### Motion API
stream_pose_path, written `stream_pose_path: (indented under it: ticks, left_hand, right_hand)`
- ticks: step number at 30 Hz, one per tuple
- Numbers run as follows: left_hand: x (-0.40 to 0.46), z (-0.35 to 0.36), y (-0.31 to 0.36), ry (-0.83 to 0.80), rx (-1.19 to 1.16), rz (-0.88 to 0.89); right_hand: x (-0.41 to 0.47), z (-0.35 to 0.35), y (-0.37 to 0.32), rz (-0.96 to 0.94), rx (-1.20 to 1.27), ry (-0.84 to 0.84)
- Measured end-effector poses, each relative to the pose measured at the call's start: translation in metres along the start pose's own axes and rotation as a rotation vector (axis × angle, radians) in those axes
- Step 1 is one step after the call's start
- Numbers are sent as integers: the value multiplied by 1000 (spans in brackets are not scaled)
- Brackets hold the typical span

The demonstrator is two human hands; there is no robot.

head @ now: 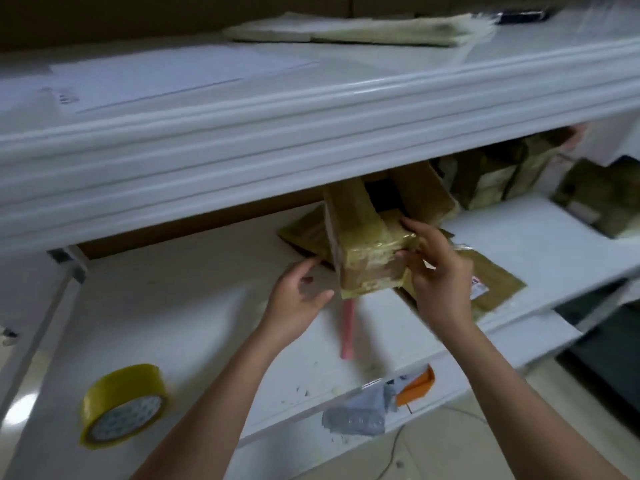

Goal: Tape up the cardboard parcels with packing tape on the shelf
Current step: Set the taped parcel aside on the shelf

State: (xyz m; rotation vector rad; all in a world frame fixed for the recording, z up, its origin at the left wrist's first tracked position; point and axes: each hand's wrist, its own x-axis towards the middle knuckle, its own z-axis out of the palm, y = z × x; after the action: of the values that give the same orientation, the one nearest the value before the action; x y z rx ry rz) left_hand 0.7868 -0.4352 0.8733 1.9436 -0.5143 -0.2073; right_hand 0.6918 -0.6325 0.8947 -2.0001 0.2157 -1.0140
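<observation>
A small cardboard parcel (pixel 370 258) wrapped in shiny yellowish tape sits tilted on the white shelf (pixel 194 306), lifted at its near end. My right hand (pixel 433 268) grips its right end, thumb on top and fingers curled round the side. My left hand (pixel 299 292) hovers just left of the parcel with loosely spread fingers, holding nothing. A roll of yellowish packing tape (pixel 121 403) lies on the shelf near the front left. More cardboard parcels (pixel 424 188) stand behind the held one.
A pink stick-like tool (pixel 347 332) lies on the shelf below the parcel. Taped parcels (pixel 498 174) are stacked at the back right. A flat brown envelope (pixel 491 282) lies to the right. Grey and orange tape scraps (pixel 381 403) stick to the shelf's front edge. An upper shelf (pixel 242 133) overhangs.
</observation>
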Motion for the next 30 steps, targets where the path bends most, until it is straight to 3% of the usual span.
stream_pose_path:
  ticks: [5, 11, 20, 23, 30]
  left_hand:
    - [19, 85, 26, -221, 159, 102]
    - [48, 192, 65, -356, 321, 146]
    - [90, 350, 105, -330, 366, -2]
    - [99, 381, 103, -345, 409, -119]
    - [112, 431, 115, -284, 619, -203]
  right_hand:
    - [10, -87, 30, 54, -117, 117]
    - [28, -182, 91, 95, -122, 202]
    - [77, -306, 221, 132, -175, 98]
    - [95, -329, 254, 165, -181, 46]
    - [143, -353, 314, 159, -189, -7]
